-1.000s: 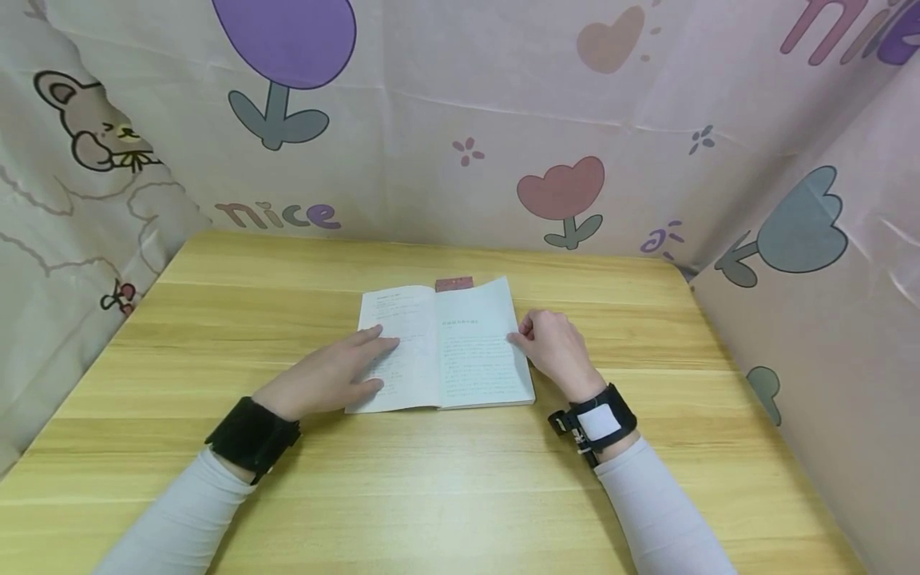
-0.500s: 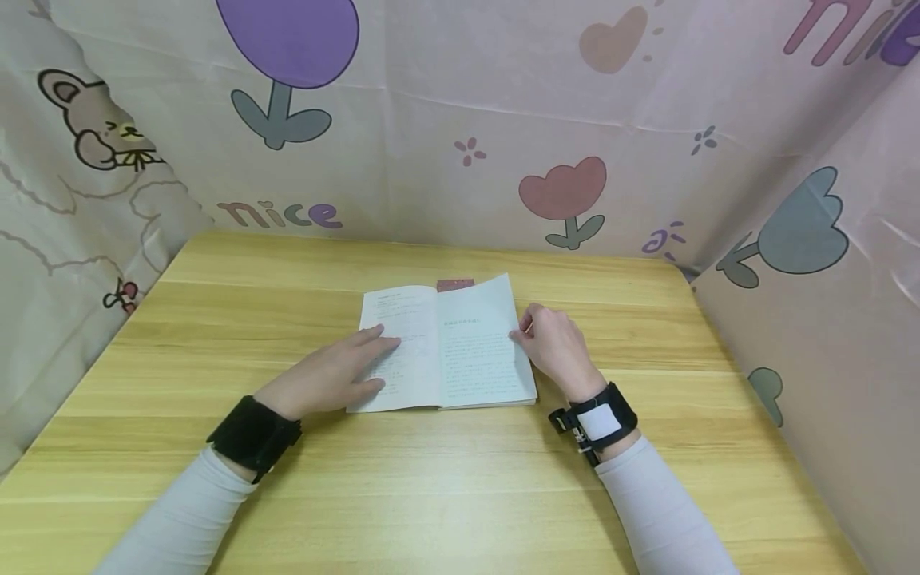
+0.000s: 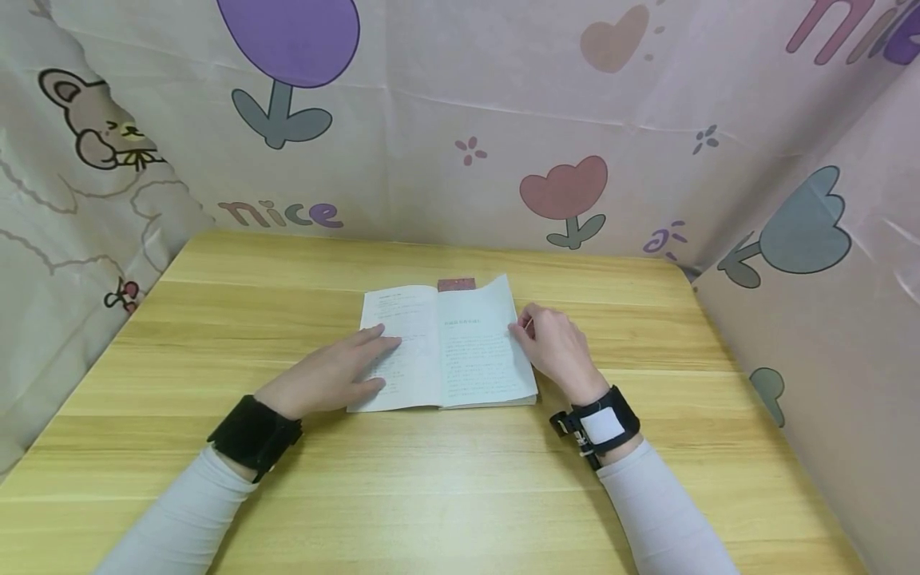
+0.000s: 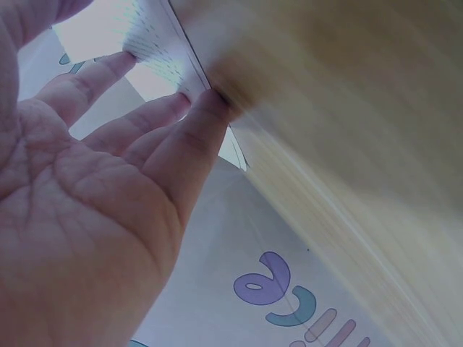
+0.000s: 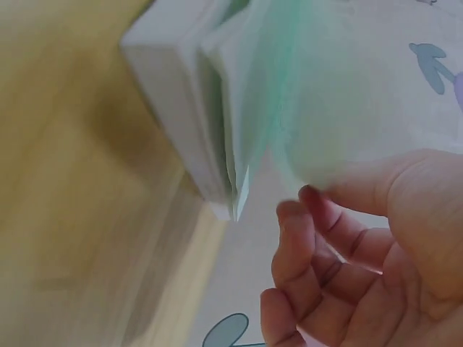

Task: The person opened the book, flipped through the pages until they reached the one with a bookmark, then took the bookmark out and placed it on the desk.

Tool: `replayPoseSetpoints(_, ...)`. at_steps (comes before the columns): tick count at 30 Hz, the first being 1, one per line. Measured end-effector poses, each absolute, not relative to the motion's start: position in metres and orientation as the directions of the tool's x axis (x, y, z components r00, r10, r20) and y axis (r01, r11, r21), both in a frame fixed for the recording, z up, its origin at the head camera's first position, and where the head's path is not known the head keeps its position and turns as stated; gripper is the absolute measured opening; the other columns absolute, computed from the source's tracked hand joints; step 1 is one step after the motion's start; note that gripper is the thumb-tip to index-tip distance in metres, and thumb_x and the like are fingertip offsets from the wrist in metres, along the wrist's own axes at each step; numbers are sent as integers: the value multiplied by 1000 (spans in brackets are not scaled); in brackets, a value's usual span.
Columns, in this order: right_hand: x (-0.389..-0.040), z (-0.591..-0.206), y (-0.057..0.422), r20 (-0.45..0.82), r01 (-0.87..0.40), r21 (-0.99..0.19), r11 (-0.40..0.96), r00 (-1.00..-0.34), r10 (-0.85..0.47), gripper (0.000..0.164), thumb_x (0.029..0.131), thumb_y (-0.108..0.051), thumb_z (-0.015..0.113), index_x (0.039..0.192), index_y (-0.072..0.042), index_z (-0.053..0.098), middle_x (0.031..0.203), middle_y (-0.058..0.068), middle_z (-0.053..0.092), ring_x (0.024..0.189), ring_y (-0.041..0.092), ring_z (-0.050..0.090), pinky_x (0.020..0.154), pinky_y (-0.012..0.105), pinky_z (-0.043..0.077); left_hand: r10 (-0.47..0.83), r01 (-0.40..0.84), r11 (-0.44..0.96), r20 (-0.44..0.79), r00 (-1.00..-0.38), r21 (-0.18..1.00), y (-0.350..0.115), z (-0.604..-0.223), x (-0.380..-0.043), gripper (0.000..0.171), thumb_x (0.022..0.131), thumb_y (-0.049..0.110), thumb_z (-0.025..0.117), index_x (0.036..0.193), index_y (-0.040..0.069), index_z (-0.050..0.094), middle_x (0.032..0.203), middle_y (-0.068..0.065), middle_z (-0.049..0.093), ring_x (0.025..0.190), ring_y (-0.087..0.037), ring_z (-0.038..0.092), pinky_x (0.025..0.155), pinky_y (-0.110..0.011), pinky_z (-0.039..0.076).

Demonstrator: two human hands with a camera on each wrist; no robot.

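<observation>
Head view puts the open book (image 3: 440, 355) in the middle of the frame, lying on the table (image 3: 417, 487), print on both pages, the right one tinted green with a short heading above its lines. At the book's right edge the right hand (image 3: 557, 347) pinches the right page (image 3: 481, 359) between thumb and forefinger; the right wrist view shows that narrow hold at the centre of the frame, the sheet bowed and blurred, standing away from the thick stack of pages at upper left. On the left page (image 3: 417, 311) rests the left hand (image 3: 327, 375), its fingers spread wide and gripping nothing; at upper centre of the left wrist view, the thumb lies at the page's edge

Just above the book, a small red block (image 3: 456, 284) shows at its top edge; whether they touch, I cannot tell. Each wrist wears a black band, the left one (image 3: 255, 438) at lower left, the right one (image 3: 600, 423) at lower right with a white patch (image 3: 602, 426), and pale sleeves (image 3: 180, 515) run out of the bottom of the frame. Printed cloth (image 3: 431, 80) fills the top and both sides, with a purple flower (image 3: 295, 40) at upper left and a red one (image 3: 564, 192) right of centre
</observation>
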State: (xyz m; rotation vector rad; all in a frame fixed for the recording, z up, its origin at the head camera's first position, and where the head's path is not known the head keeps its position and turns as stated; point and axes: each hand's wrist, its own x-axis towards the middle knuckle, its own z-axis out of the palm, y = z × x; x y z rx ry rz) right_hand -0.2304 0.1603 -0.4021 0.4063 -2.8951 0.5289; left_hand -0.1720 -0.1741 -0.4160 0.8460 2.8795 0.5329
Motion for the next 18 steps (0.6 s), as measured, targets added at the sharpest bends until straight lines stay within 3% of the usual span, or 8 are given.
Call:
replayPoseSetpoints(5,-230,-397,158,266,-335,-357,872,-931,-249,27,100,-34,52,92,-11,64,64,-1,53,51,14,46,41,28,33,542,510,783,14,-841,355,-175,-416,-172,65,91,29,65,147,7,41,150,-19,32,134,-33,32,103,-49,33)
replayPoseSetpoints(11,-227,-391,152,326,-409,-375,832,-898,-295,37,106,-33,37,78,-12,50,57,1,34,46,15,35,40,28,27,546,514,780,15,-838,357,-175,-416,-172,65,91,29,65,147,6,41,150,-19,32,135,-33,32,103,-49,33)
replayPoseSetpoints(14,-224,-388,148,345,-440,-408,800,-886,-311,40,107,-34,31,77,-13,46,57,1,32,47,15,33,41,29,26,547,515,778,15,-837,360,-176,-415,-172,65,91,29,65,147,6,42,150,-18,33,135,-32,32,103,-49,33)
replayPoseSetpoints(18,-221,-384,142,346,-494,-474,729,-866,-362,41,107,-35,28,85,-13,54,65,-1,51,56,15,53,48,28,41,550,516,774,14,-835,368,-177,-415,-173,64,91,29,65,147,6,42,149,-18,33,135,-32,32,103,-48,33)
